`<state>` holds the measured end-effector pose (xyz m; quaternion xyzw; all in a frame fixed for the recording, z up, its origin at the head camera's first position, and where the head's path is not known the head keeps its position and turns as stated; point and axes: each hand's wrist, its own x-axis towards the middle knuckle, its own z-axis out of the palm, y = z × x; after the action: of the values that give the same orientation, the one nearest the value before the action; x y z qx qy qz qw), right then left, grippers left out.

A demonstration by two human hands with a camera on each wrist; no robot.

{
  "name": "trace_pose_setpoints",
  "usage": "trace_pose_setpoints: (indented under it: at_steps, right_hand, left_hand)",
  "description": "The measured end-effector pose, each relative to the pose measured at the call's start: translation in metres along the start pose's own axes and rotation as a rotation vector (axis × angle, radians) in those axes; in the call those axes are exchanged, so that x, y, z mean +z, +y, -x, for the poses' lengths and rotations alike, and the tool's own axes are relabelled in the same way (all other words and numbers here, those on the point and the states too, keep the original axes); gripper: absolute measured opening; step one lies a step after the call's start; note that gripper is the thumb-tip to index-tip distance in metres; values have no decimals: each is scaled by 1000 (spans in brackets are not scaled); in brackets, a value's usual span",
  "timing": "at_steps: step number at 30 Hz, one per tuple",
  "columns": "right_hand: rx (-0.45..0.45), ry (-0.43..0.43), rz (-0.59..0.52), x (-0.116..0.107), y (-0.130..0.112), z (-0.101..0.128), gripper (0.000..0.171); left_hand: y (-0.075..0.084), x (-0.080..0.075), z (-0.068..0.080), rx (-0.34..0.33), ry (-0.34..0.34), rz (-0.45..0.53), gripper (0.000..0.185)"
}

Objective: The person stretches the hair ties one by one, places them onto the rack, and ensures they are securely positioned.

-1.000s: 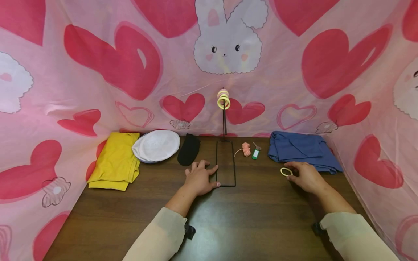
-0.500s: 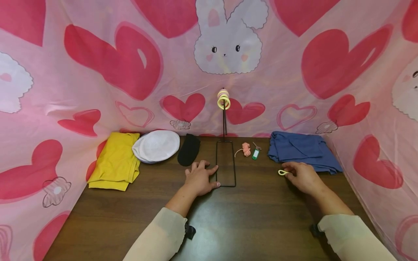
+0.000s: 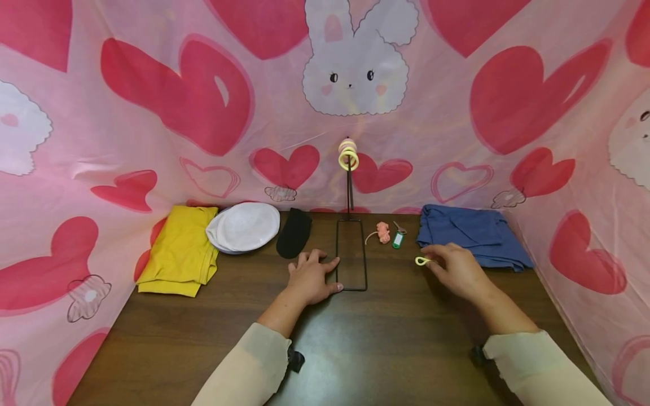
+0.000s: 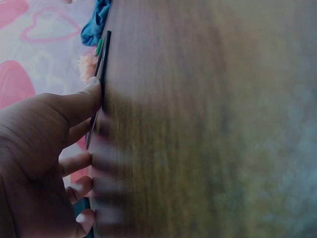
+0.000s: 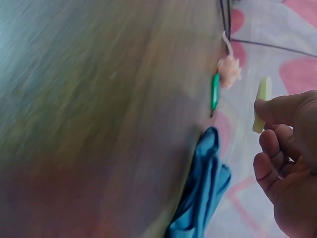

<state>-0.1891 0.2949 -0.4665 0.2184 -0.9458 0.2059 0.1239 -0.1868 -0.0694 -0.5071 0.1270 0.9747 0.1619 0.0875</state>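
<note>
Yellow ring up off the worktop!
My right hand (image 3: 457, 269) pinches the yellow ring (image 3: 422, 260) near the blue cloth (image 3: 469, 234); my left hand (image 3: 311, 277) lies relaxed, flat against the wire stand's base (image 3: 351, 255).

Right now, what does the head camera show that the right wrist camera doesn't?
Only the head view shows the left hand resting on the base of the black wire stand, the rings hung at its top, the yellow cloth, the white cap and the black sock. Only the right wrist view shows the fingers up close, pinching the ring edge-on, clear of the table. Both show the right hand, its yellow ring, the blue cloth, the green key tag, the pink cord bundle and the wooden table.
</note>
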Motion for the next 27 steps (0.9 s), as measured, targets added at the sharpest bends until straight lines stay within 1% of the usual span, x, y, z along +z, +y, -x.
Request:
trace_pose_setpoints:
  at_steps: [4, 10, 13, 18, 24, 27]
  right_hand:
    - [-44, 41, -7, 1, -10, -8, 27]
    - [-141, 152, -26, 0, -24, -19, 26]
    - [-188, 187, -39, 0, -32, -25, 27]
    - [-238, 212, -65, -1, -44, -33, 27]
    - [-242, 195, -92, -1, -63, -41, 26]
    - [-259, 196, -113, -2, -73, -44, 28]
  left_hand:
    - [0, -1, 0, 0, -5, -3, 72]
    - [0, -2, 0, 2, -9, 3, 72]
    - [0, -3, 0, 0, -12, 4, 72]
    - [0, -3, 0, -2, -9, -6, 72]
    - [0, -2, 0, 1, -8, -5, 72]
    - [0, -2, 1, -1, -11, -2, 72]
